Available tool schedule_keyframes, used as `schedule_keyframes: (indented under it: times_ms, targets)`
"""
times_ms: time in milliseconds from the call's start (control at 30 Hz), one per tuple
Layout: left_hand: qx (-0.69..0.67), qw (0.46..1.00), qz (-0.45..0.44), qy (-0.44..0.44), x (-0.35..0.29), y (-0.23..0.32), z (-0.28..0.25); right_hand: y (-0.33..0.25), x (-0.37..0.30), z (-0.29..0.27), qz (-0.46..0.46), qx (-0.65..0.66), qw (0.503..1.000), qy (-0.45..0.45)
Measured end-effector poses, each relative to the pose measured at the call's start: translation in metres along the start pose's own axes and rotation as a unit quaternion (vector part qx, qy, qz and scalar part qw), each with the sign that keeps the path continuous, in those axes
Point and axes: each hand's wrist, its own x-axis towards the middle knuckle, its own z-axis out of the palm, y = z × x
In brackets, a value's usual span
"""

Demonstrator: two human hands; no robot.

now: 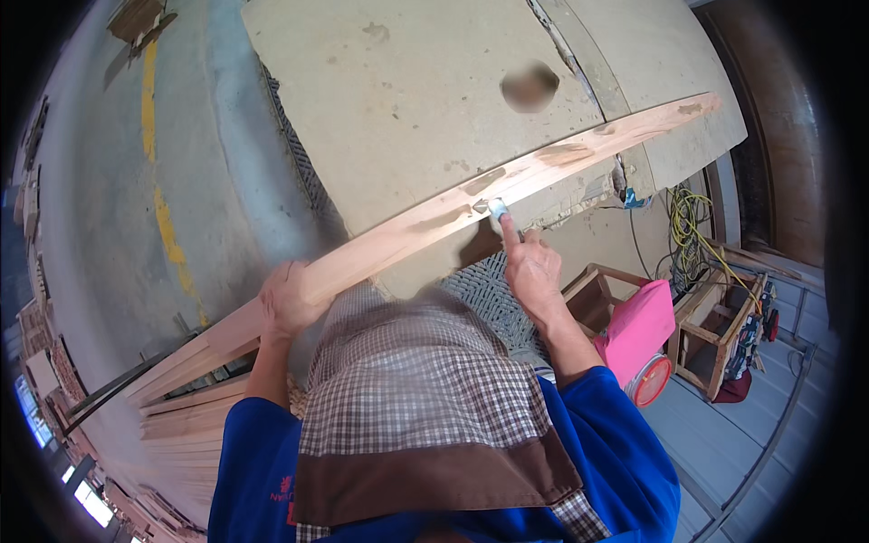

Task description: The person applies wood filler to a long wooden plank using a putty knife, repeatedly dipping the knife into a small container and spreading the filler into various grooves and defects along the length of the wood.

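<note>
A long pale wooden board point(398, 237) with brown patches lies slantwise over the worktable point(398, 100), its near left end reaching past the table edge. My left hand point(288, 299) is closed around this board left of my body. Over the board's near edge, my right hand point(532, 267) points its index finger forward, the other fingers curled. At that fingertip is a small white and pale-blue thing point(498, 209), touching or just above the wood. Whether it is a tool or a finger covering, I cannot tell. A checked apron point(416, 362) covers my front.
More long boards point(186, 430) lie at lower left. On the right stand a pink item point(638, 330) over a red-rimmed bucket point(650, 380), a wooden frame point(711, 335) and tangled yellow cable point(692, 222). Grey woven padding point(489, 294) shows by the table's near edge.
</note>
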Motion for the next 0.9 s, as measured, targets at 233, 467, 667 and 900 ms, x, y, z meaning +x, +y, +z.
schedule_keyframes:
  times_ms: [233, 467, 667, 900]
  targets:
    - [0.009, 0.999, 0.016, 0.028, 0.004, 0.011, -0.004, -0.005, 0.007, -0.027, -0.034, 0.094, 0.991, 0.094]
    - [0.009, 1.000, 0.023, -0.002, 0.000, 0.002, -0.003, -0.003, 0.000, -0.038, -0.042, 0.018, 0.999, 0.022]
    - [-0.003, 0.999, 0.032, -0.001, 0.000, -0.001, 0.001, -0.010, 0.008, -0.035, -0.058, -0.009, 0.998, 0.036]
    - [-0.012, 0.999, 0.040, 0.003, 0.000, -0.003, -0.001, -0.012, 0.020, -0.054, -0.126, -0.033, 0.990, 0.048]
